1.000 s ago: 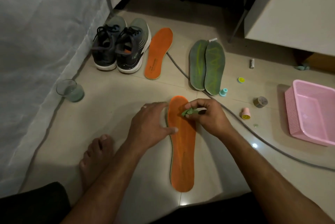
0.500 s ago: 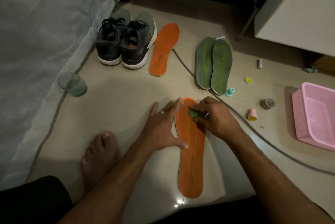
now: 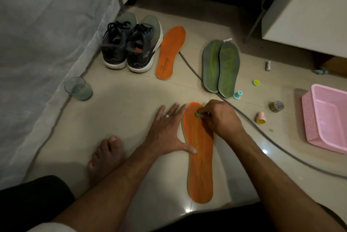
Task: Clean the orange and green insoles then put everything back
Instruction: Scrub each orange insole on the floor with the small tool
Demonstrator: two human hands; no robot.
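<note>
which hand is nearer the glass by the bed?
Left. The left hand lies flat on the floor right of the glass; the right hand is farther right, over the orange insole.

Two orange insoles [image 3: 200, 156], two green insoles [image 3: 221, 68], two shoes [image 3: 131, 45], one glass [image 3: 78, 89]

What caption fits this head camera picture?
Left hand steadies orange insole while right hand rubs it with green scrap.

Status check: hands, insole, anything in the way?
Left hand flat, pinning near orange insole. Right hand pinching green scrubber at its toe. Grey cable close alongside.
</note>
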